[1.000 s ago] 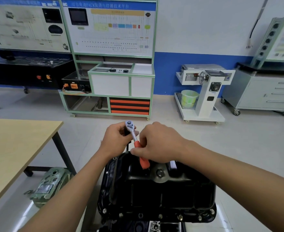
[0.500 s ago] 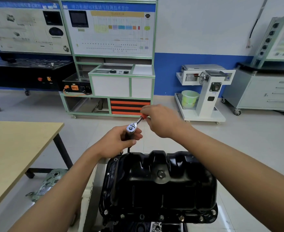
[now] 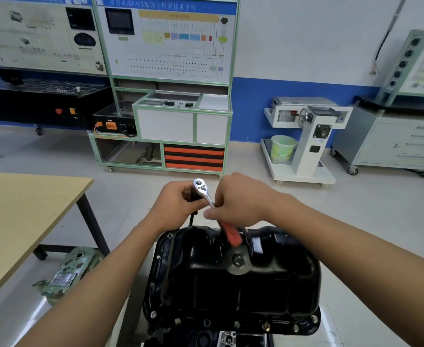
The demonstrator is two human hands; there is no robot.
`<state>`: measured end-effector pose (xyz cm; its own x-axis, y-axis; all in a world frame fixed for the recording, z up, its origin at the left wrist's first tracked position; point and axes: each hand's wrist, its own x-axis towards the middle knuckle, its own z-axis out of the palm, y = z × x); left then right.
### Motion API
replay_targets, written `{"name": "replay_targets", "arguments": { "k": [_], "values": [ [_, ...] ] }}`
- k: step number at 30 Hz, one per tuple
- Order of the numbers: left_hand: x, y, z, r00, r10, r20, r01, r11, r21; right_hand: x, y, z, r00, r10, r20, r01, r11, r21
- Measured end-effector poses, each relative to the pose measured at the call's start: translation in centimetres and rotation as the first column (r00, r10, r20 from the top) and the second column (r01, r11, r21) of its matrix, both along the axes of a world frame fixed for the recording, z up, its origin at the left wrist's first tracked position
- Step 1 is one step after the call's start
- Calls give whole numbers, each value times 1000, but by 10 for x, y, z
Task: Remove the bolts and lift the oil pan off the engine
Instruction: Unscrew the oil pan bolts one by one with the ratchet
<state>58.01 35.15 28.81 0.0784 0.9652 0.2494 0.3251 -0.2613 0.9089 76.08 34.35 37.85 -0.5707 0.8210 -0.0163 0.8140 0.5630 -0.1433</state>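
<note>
gripping ratchet (image 3: 202, 190) with right hand (image 3: 242, 204)

One left hand (image 3: 176, 207), one right hand (image 3: 243, 205), one ratchet (image 3: 201, 188), one oil pan (image 3: 213, 286), one table (image 3: 18, 211).

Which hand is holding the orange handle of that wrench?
The right hand: it grips the orange handle of the wrench; the left hand holds the black shaft under its head.

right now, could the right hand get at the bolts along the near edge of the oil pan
Probably yes: the bolts on the near flange of the oil pan sit uncovered, but the right hand grips the ratchet at the far edge.
</note>
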Motion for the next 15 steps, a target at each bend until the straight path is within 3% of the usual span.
{"name": "replay_targets", "arguments": {
  "k": [5, 7, 13, 15],
  "values": [
    [7, -1, -3, 995, 91, 34, -93, 994, 63, -7, -2, -3, 993, 26, -111, -31, 999, -43],
    [5, 0, -3, 989, 145, 25, -147, 987, 70, -3, 4, -2, 997, -11, -75, 8, 999, -39],
    [-4, 1, -6, 997, 75, -8, -75, 997, -29, -2, 24, 1, 998, -57, 30, 48, 968, 247],
    [-4, 0, -6, 1000, 25, 12, -24, 998, -61, -7, 33, -2, 998, -53, 46, 39, 961, 275]
  ]
}}
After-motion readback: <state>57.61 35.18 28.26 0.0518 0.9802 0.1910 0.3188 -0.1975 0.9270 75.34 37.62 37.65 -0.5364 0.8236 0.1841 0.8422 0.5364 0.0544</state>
